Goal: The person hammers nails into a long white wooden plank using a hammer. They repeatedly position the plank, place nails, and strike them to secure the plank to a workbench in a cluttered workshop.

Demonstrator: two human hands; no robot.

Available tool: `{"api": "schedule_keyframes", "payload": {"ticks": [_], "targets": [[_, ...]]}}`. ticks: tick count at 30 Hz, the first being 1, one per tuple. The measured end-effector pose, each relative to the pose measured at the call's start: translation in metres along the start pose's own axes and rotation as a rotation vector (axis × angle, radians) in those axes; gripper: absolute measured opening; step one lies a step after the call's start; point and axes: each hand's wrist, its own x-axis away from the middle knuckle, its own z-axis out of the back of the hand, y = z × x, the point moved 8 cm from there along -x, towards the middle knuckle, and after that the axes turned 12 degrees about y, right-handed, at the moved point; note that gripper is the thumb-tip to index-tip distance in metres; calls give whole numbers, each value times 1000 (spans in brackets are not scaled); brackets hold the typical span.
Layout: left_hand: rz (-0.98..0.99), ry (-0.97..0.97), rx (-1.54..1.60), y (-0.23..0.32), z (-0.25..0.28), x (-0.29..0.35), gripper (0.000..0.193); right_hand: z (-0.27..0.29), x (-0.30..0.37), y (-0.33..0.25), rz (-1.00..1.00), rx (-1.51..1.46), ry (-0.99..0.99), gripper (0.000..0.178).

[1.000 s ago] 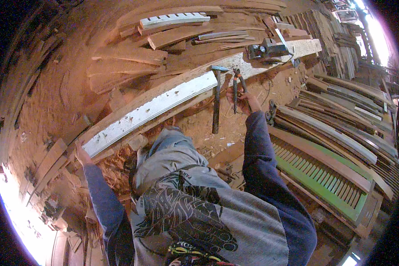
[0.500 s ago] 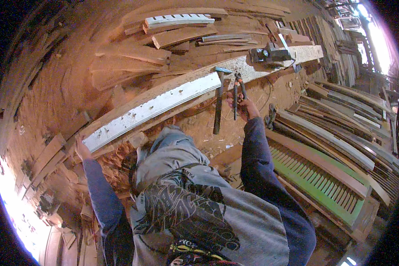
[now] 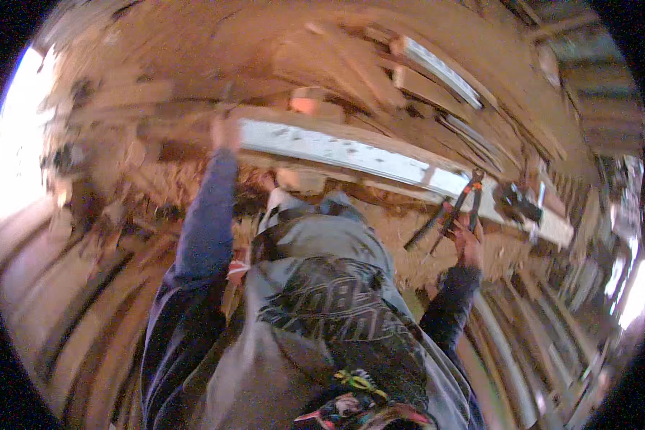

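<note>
In front of me, a long, narrow wooden tabletop (image 3: pixel 559 231) runs across from my left to my right. On it, a white board (image 3: pixel 330 148) with dark marks lies lengthwise. Farther to the right, a black tool (image 3: pixel 521 203), blurred, sits on the wood near the end.

My left hand (image 3: pixel 226 135), blurred, is at the left end of a long white board (image 3: pixel 344 152) with dark specks. In my right hand (image 3: pixel 469 242), fingers bent round, I hold dark, long-handled pliers with orange marks (image 3: pixel 476 201). A dark straight handle (image 3: pixel 424 229) slants just beside them; farther right, a black boxy tool (image 3: pixel 519 204) sits on the pale wooden counter (image 3: pixel 557 228).
</note>
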Motion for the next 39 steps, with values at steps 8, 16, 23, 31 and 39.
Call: {"api": "schedule_keyframes", "payload": {"ticks": [8,16,23,31,39], "targets": [[67,15,-183,107,12,46,46,-252,-2,-40,352,1096,-441,37],[256,-94,-168,112,16,52,60,-402,15,-36,724,1788,-776,37],[229,-215,-191,113,9,55,58,-459,35,-45,861,2247,-819,39],[257,-203,-110,116,7,53,53,-503,31,-21,550,2403,-1150,22],[269,-203,-40,114,5,53,52,-494,22,-23,406,2408,-1095,35]]}}
